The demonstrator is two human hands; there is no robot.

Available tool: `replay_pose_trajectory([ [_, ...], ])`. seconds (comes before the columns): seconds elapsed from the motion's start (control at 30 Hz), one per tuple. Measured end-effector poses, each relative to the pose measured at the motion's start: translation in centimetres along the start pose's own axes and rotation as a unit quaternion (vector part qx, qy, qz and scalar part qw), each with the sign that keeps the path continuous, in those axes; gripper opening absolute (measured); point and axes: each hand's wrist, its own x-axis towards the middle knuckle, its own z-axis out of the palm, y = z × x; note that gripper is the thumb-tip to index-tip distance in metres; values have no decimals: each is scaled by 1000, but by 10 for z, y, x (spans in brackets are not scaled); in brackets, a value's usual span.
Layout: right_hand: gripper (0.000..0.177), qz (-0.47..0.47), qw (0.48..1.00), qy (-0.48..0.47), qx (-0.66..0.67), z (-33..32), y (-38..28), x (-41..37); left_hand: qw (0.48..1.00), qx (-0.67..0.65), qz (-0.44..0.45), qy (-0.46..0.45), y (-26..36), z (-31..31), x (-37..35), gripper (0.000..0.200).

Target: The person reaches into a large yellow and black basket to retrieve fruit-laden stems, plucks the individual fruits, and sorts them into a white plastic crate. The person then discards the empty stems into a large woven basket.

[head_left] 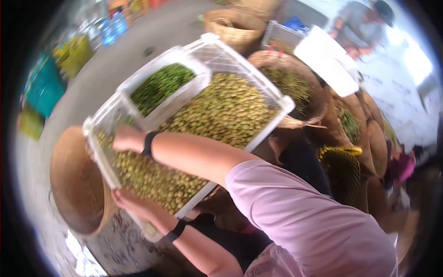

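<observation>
A white plastic crate lies tilted across the view, spread with small round yellow-green fruits. Inside its far side sits a white tub of smaller, bright green pieces. My right hand reaches over the crate to its left end, fingers curled down at the fruits and partly hidden; I cannot tell what is in them. Some green shows just beyond these fingers. My left hand grips the crate's near left rim. Both wrists wear black bands.
A large woven basket stands left of the crate. More baskets are on the right, one with greenish stalks. Another person works at the upper right near a white container. Water bottles and bags line the upper left.
</observation>
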Motion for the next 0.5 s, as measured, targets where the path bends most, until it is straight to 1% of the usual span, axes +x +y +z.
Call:
replay_pose_trajectory([
  [0.03, 19, 49, 998, -24, 22, -7, -4, -1, 1000, 25, -10, -3, 9, 1, -9, 50],
  [0.1, 19, 43, 996, -68, -44, -69, -36, -49, 994, 106, 16, -16, 21, 1, -25, 49],
  [0.17, 21, 2, 995, -38, -92, -114, -45, -83, 987, 106, 117, -25, 25, 3, -38, 47],
  [0.2, 21, 16, 995, -21, -96, -143, -47, -98, 988, 54, 140, -32, 39, 8, -52, 45],
  [0.23, 22, 19, 997, -2, -80, -173, -48, -115, 983, -25, 174, -43, 38, 16, -56, 41],
  [0.27, 22, 22, 998, 19, -64, -201, -41, -130, 972, -37, 207, -108, 35, 23, -66, 38],
  [0.3, 24, -7, 997, 53, -51, -223, -21, -130, 955, -47, 237, -171, 37, 32, -80, 37],
  [0.33, 24, -1, 994, 100, -43, -246, 2, -128, 958, -42, 212, -189, 82, 43, -150, 30],
  [0.37, 25, 2, 989, 146, -35, -271, 29, -130, 934, -20, 235, -269, 104, 47, -202, 23],
  [0.4, 26, 14, 977, 204, -54, -295, 65, -139, 875, -64, 229, -422, 102, 50, -234, 16],
  [0.43, 26, 27, 963, 259, -71, -320, 94, -154, 808, -135, 154, -552, 115, 45, -286, 10],
  [0.47, 21, 114, 953, 278, 52, -347, 104, -197, 742, -130, 134, -644, 118, 41, -326, 16],
  [0.5, 18, 194, 920, 291, 176, -372, 112, -241, 670, -94, 144, -722, 120, 39, -354, 24],
])
